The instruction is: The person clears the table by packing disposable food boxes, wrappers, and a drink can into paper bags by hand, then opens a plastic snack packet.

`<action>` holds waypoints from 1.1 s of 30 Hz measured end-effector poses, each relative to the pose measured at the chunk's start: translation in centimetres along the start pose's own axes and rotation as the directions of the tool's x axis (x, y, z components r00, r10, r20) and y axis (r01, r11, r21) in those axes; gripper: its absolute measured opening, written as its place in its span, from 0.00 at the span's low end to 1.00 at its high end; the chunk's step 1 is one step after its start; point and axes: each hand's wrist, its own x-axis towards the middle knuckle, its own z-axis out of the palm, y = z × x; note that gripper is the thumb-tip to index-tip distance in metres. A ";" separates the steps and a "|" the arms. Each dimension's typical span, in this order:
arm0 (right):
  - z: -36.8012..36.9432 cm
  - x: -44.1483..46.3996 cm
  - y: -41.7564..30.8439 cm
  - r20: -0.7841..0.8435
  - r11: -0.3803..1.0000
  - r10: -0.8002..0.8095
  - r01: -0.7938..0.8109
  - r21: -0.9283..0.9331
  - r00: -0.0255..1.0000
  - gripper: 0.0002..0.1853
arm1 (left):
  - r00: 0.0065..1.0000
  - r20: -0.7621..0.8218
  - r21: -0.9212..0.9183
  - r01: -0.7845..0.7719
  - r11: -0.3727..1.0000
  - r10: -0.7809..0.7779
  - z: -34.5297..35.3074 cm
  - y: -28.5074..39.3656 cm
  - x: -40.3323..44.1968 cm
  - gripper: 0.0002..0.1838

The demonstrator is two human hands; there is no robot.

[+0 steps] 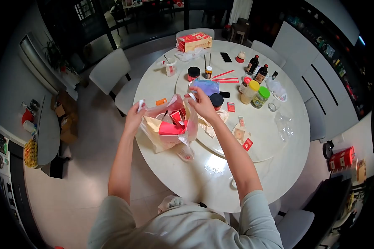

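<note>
A translucent plastic bag stands open near the left edge of the round table, with red and white packaging inside. My left hand is closed on the bag's left handle. On the other side, my right hand pinches the right handle, its fingers closed. A clear plastic cup lies against the bag's lower right side. Just beyond my right hand are a blue plastic bag and a dark-lidded jar. A crumpled cloth or paper is under my right forearm.
The round table holds a yellow-lidded jar, a green-lidded jar, dark bottles, a phone and a red box at the far edge. Chairs surround it.
</note>
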 end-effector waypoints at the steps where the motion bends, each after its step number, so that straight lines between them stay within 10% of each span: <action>1: 0.3 0.5 0.0 -0.003 1.000 -0.013 0.013 -0.029 1.000 0.23 | 0.998 -0.053 -0.139 0.015 0.990 -0.022 -0.3 -0.6 -0.3 0.21; 6: 0.4 1.9 1.2 0.059 0.924 0.031 -0.006 -0.383 0.998 0.32 | 0.984 -0.168 -0.492 -0.031 0.870 -0.059 0.7 -2.4 -3.0 0.22; 15: -5.8 -10.5 5.1 -0.365 0.960 0.025 -0.124 -0.251 0.931 0.21 | 0.969 -0.222 -0.545 -0.033 0.838 -0.105 1.6 -3.0 -4.6 0.30; 24: -3.9 -32.0 3.5 -0.597 0.909 0.193 -0.370 -0.189 0.779 0.10 | 0.794 -0.593 -0.038 -0.194 0.980 0.134 3.5 -3.5 -9.7 0.24; 28: -6.1 -36.4 4.6 -0.717 0.819 0.182 -0.507 -0.268 0.673 0.20 | 0.761 -0.510 0.289 -0.287 0.913 0.401 6.8 -3.2 -12.3 0.20; 33: -8.3 -41.1 9.6 -0.649 0.579 0.119 -0.583 -0.570 0.752 0.42 | 0.928 -0.116 0.216 -0.324 0.921 0.354 16.0 -4.5 -16.0 0.16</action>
